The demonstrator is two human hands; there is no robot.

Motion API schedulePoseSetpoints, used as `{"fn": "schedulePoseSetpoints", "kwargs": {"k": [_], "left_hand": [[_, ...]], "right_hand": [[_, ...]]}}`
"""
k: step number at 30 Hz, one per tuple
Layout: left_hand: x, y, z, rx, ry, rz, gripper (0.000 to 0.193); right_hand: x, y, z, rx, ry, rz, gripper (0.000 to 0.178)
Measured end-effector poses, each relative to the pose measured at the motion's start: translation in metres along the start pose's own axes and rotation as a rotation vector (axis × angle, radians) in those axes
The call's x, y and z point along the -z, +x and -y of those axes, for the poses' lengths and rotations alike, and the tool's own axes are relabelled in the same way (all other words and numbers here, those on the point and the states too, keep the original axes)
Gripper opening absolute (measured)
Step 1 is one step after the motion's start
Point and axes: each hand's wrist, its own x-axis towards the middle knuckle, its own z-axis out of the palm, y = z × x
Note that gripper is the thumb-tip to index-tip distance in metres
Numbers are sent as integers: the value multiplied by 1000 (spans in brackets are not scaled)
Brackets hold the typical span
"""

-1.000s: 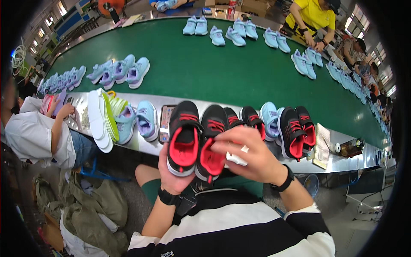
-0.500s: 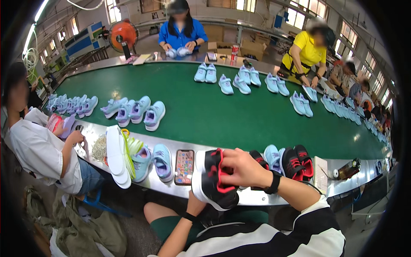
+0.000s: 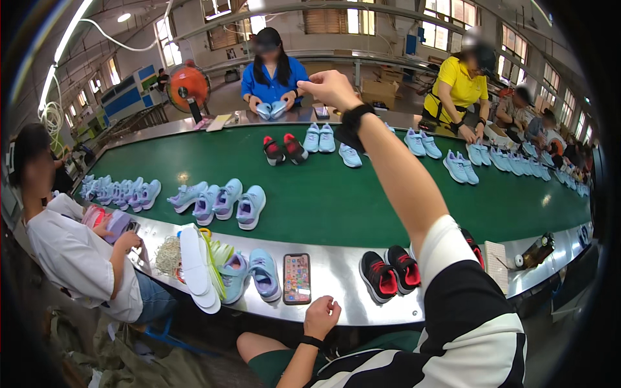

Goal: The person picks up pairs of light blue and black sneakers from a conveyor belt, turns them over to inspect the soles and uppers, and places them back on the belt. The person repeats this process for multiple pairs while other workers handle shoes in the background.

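My right arm reaches far out over the green belt. My right hand [image 3: 330, 89] is raised in front of a co-worker in blue, fingers loosely bent and nothing in them. Left of and below it on the picture, a pair of black-and-red sneakers [image 3: 284, 149] is at the belt's far side, beside light blue sneakers [image 3: 319, 138]. My left hand [image 3: 322, 317] rests at the metal table's near edge, its fingers curled in, with nothing seen in it. Nearest to it is a phone [image 3: 297, 279]. Another black-and-red pair [image 3: 391, 274] stands on the table to its right.
Blue sneakers [image 3: 248, 278], white insoles [image 3: 196, 268] and a co-worker in white [image 3: 87, 258] are at the left. Several light blue pairs stand on the green belt [image 3: 310, 200]. A dark bottle [image 3: 538, 251] lies right. My arm partly hides further shoes.
My right hand has gone from the black-and-red sneaker near my lap to high over the belt, letting go. A black-and-red pair now shows at the belt's far side. My left hand is empty by the edge.
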Motion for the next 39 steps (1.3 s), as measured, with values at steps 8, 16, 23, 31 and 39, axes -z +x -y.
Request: {"fn": "schedulePoseSetpoints", "kwargs": {"k": [8,16,23,31,39], "left_hand": [[4,11,-24,118,22,93,21],[-68,36,-79,199,-30,169,48],[-75,31,-58,414,-306,210,43],[13,5,-77,715,-921,262,40],[34,-19,-89,638,-1324,200,50]], "right_hand": [[112,-271,-46,-142,-86,438,39],[109,-434,-98,-389,-419,219,44],[102,-447,-123,-361,-483,261,24],[81,-476,-79,-850,950,69,23],[59,-495,-25,-1045,1525,71,45]]}}
